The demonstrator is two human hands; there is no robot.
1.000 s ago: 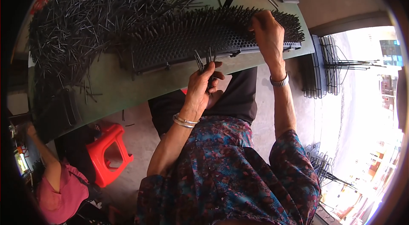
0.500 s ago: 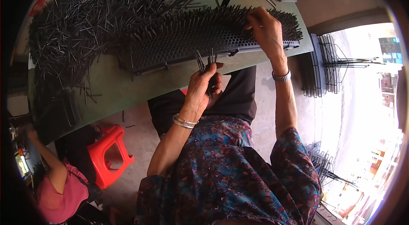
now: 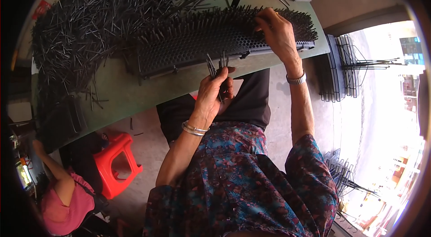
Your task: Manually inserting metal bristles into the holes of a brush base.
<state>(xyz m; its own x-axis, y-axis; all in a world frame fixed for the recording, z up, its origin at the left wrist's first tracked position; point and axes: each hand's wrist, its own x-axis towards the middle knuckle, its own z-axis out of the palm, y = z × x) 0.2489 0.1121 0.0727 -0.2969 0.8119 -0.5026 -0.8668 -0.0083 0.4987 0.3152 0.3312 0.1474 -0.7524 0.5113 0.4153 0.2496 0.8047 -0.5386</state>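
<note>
A long black tray with rows of round holes (image 3: pixel 164 57) lies along the near side of the table. Many thin black rods (image 3: pixel 197 24) stand upright in its far rows and right part, while the holes at the near left are bare. My left hand (image 3: pixel 212 93) is closed round a small bunch of black rods (image 3: pixel 210 64), their tips pointing up just short of the tray's near edge. Over the tray's right part, my right hand (image 3: pixel 280 35) has its fingers bent together among the standing rods. Whatever sits between those fingertips is hidden.
A large heap of loose black rods (image 3: pixel 103 12) covers the far left of the green table (image 3: pixel 123 102). A red plastic stool (image 3: pixel 104 169) stands on the floor at left, near a person in a pink top (image 3: pixel 74 210). Black wire racks (image 3: pixel 330 68) are at right.
My right hand has shifted very slightly left above the tray. My left hand keeps its bunch of rods nearly in place. The person at left has moved an arm a little.
</note>
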